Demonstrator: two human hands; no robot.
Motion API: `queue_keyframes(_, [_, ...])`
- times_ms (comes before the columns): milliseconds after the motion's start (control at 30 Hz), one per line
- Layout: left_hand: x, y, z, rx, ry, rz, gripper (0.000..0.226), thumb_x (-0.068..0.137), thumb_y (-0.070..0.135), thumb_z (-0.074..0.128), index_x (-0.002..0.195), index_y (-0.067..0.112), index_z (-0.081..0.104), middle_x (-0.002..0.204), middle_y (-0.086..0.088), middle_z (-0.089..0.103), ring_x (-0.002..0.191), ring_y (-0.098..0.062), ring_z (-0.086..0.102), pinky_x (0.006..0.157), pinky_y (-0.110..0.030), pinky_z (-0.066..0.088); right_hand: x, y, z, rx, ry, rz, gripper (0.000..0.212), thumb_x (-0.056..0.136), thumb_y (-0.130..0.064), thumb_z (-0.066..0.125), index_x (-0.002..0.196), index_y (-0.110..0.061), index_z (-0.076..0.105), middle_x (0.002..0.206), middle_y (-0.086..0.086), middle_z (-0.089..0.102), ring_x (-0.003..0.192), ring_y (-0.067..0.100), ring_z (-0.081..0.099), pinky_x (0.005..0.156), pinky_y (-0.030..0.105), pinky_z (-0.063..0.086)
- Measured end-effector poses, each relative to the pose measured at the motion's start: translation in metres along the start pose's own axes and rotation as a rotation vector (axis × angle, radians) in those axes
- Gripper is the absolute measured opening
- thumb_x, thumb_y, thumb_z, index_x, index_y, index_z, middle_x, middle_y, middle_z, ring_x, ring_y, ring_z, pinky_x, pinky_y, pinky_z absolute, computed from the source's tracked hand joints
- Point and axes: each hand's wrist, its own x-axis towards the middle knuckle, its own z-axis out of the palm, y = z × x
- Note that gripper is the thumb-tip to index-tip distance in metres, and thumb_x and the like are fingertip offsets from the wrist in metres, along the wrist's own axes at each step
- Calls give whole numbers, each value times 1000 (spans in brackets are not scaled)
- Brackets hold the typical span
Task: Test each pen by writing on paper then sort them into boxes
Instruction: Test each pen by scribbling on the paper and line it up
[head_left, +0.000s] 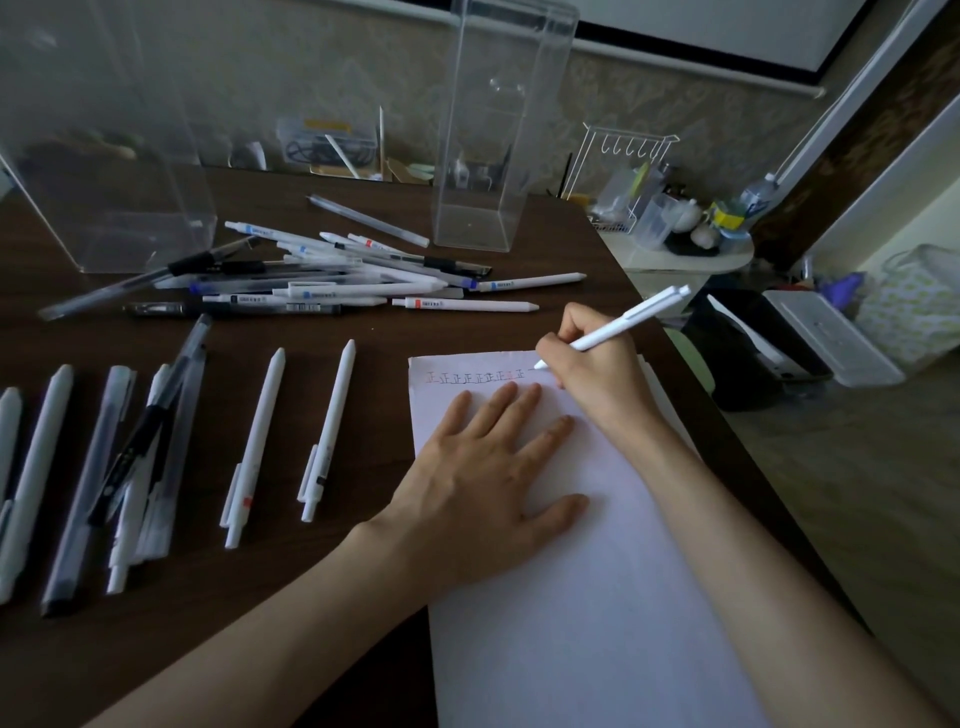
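Head view: my right hand (597, 364) pinches a slim, smooth white pen (626, 321), its tip touching the far edge of the paper (597, 597) at the end of a line of small marks (467, 376). My left hand (483, 488) lies flat on the sheet, fingers straight. Left of it is a row of pens (254, 447); farther off a loose pile (332, 280), then a tall clear box (498, 156) and a wide clear box (104, 171) on the dark wood-grain table (311, 597).

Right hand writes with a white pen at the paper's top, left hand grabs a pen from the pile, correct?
Not quite. In the head view the left hand lies flat on the paper, holding nothing. The right hand does write with the white pen at the top.
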Motion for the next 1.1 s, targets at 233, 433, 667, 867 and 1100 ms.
queue_keyframes(233, [0,0,0,-10,-3,-1,77,79,70,0,148,36,2,157,-2,-4,143,-17,-10,114,-39,-7,-2,-2,0,17,5,3,36,78,0,57,57,-14,32,42,-5,36,41,3,44,46,20,30])
queue_keyframes(433, [0,-1,1,-11,-1,0,77,79,70,0,148,36,3,157,-1,-4,143,-17,-10,115,-39,-7,-2,-2,0,2,20,4,35,79,-2,57,57,-15,32,50,5,36,43,5,40,49,26,31])
queue_keyframes(667, [0,-1,0,-10,-3,5,77,79,70,1,148,35,3,157,-2,-4,143,-18,-9,114,-40,-6,-3,-3,0,9,-9,-10,34,78,-1,57,57,-13,34,48,7,39,46,8,45,52,28,34])
queue_keyframes(867, [0,-1,0,-11,-12,7,77,79,70,1,148,35,1,157,-2,-4,143,-17,-10,114,-40,-6,-4,-4,-1,47,-14,5,31,77,2,57,58,-10,35,46,5,37,41,2,45,50,26,34])
queue_keyframes(1100, [1,-1,1,-14,11,18,74,82,69,6,148,35,5,158,-2,-1,144,-18,-7,113,-38,-7,-3,-2,0,14,31,-1,34,83,-4,57,60,-14,32,50,1,33,44,7,33,46,20,28])
